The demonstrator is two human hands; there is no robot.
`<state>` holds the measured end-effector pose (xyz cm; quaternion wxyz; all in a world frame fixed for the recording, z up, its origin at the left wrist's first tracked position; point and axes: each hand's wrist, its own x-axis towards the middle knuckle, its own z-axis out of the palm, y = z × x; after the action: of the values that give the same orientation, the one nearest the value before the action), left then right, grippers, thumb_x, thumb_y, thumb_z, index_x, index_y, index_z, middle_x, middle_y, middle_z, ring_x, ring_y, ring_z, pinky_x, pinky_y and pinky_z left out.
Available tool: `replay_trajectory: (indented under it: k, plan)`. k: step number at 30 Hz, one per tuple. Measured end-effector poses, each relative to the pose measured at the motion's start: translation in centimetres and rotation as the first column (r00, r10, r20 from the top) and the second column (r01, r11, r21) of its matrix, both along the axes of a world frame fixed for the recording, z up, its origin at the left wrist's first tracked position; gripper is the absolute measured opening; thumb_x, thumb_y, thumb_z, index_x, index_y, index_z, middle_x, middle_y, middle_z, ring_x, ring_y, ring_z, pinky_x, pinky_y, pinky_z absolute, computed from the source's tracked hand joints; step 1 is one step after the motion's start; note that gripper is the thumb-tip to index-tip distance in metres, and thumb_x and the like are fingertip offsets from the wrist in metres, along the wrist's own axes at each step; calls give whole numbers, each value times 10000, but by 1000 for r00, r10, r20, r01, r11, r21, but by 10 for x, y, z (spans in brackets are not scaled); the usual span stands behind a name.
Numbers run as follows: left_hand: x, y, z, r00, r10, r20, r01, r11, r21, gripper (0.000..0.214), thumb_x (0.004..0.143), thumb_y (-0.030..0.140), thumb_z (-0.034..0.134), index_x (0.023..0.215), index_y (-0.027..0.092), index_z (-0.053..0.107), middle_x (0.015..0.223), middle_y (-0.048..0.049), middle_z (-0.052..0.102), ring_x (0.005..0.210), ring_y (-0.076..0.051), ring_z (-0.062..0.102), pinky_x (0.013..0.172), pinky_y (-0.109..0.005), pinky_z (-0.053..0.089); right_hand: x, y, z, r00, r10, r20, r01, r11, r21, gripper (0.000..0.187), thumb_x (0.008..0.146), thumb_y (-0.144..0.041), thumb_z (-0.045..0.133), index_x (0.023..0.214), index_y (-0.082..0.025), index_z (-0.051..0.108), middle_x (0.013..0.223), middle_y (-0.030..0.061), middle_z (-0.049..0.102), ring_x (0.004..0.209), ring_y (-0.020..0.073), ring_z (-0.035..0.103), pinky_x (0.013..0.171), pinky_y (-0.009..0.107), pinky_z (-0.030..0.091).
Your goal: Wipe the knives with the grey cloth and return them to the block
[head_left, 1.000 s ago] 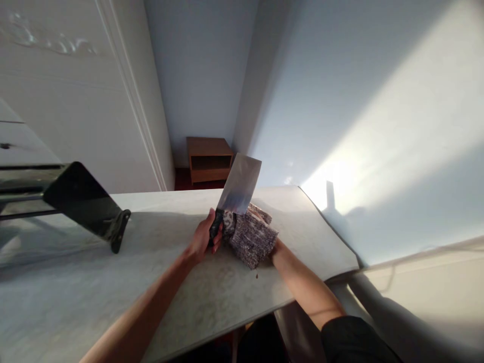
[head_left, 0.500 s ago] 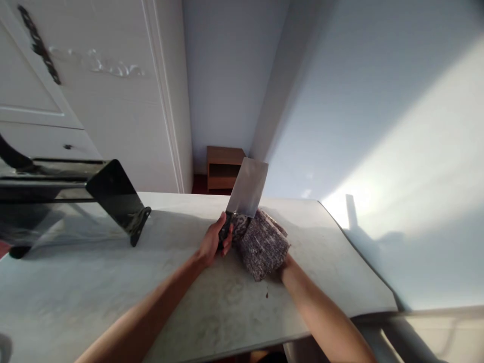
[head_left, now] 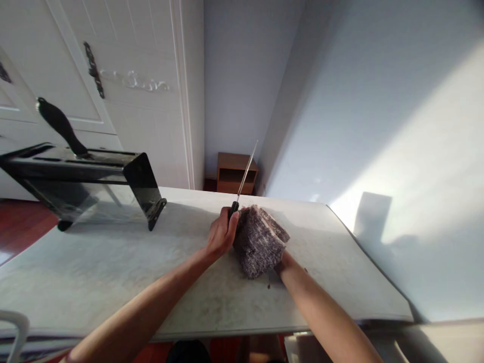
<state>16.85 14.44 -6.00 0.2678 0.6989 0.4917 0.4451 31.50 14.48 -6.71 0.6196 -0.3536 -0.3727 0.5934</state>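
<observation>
We've got a knife (head_left: 247, 171) with a broad metal blade, turned nearly edge-on to us so it reads as a thin bright line, plus a short black handle. Tip points up and away, over the far edge of the table (head_left: 340, 262). Second item: a thick cloth (head_left: 259, 244), mottled grey-brown, bunched and folded, a fold gaping on its right side. Around us: a black knife rack (head_left: 132, 171) with clear sides on the left part of the table, well apart from the knife, one black handle (head_left: 62, 126) sticking up out of it. White cupboard (head_left: 151, 126) behind the rack, low brown cabinet (head_left: 237, 161) past the far edge, pale wall (head_left: 340, 126) on the right with a blade-shaped shadow (head_left: 372, 214). Small dark crumb (head_left: 268, 286) just below the cloth. In the way: the cloth covers most of the right hand (head_left: 280, 263), so we can't tell how far open it is or how it grips. Left hand (head_left: 223, 233) is closed round the knife handle, thumb against it; blade extends beyond the fist. Cloth sits just right of that fist, over the right hand; we can't tell if it touches the knife.
</observation>
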Motion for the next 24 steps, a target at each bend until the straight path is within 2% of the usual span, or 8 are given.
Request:
replay_trajectory:
  k: [2, 4, 9, 12, 15, 19, 21, 24]
  plan:
    - [-2, 1, -1, 989, 20, -146, -18, 1000, 14, 350, 969, 472, 325, 1089, 188, 491, 866, -69, 659, 802, -241, 648, 722, -338, 455, -4, -7, 9, 994, 102, -46, -105, 992, -73, 415, 708, -642, 687, 782, -235, 723, 715, 36, 692, 854, 242, 655, 737, 373, 547]
    - [-2, 2, -2, 969, 27, -245, -17, 999, 40, 353, 962, 466, 358, 1122, 181, 491, 945, -93, 677, 870, -266, 665, 757, -361, 473, -7, -13, 15, 990, 137, -39, -140, 986, -89, 414, 708, -656, 681, 774, -248, 706, 730, 32, 693, 855, 238, 652, 749, 362, 536]
    - [-1, -3, -6, 947, -23, -321, 91, 976, 198, 327, 947, 295, 428, 1250, 174, 441, 1149, -120, 657, 1031, -250, 651, 847, -351, 496, -10, -17, 13, 984, 166, 61, -164, 986, -24, 345, 611, -493, 828, 814, -253, 686, 739, -4, 683, 751, 192, 639, 727, 315, 505]
    - [1, -5, -7, 935, -41, -353, 151, 945, 291, 322, 940, 219, 421, 1254, 154, 443, 1130, -133, 655, 1021, -234, 653, 854, -339, 510, -12, -14, 9, 989, 123, 77, -123, 992, -4, 338, 609, -436, 834, 835, -231, 686, 737, -16, 678, 700, 160, 619, 699, 285, 487]
    - [3, -5, -9, 934, -60, -352, 209, 891, 402, 346, 939, 165, 387, 1283, 151, 425, 1180, -153, 633, 1042, -223, 646, 887, -341, 516, -14, -11, 8, 997, 55, 45, -56, 998, 18, 276, 639, -379, 806, 822, -208, 689, 732, -16, 678, 684, 151, 607, 688, 279, 477]
    - [9, -3, -13, 942, -79, -327, 246, 826, 507, 526, 911, 138, 412, 1412, 121, 251, 1322, -206, 549, 1172, -248, 583, 948, -378, 502, -9, -4, 8, 998, -57, 0, 57, 998, 9, 200, 655, -325, 770, 783, -200, 679, 711, -20, 673, 667, 148, 602, 687, 286, 474]
    - [13, -4, -14, 940, -66, -335, 242, 822, 515, 613, 901, 159, 435, 1449, 102, 166, 1347, -232, 515, 1194, -278, 562, 942, -415, 502, -4, -1, 9, 994, -110, -9, 110, 994, 18, 176, 658, -307, 754, 773, -201, 673, 698, -18, 669, 663, 153, 604, 699, 294, 477]
    - [17, -6, -15, 939, -19, -344, 196, 852, 486, 648, 917, 247, 454, 1459, 75, 144, 1305, -251, 513, 1151, -312, 571, 902, -450, 511, 6, 4, 11, 984, -181, -9, 181, 983, 24, 168, 674, -328, 740, 754, -198, 670, 717, 0, 675, 685, 167, 613, 718, 308, 490]
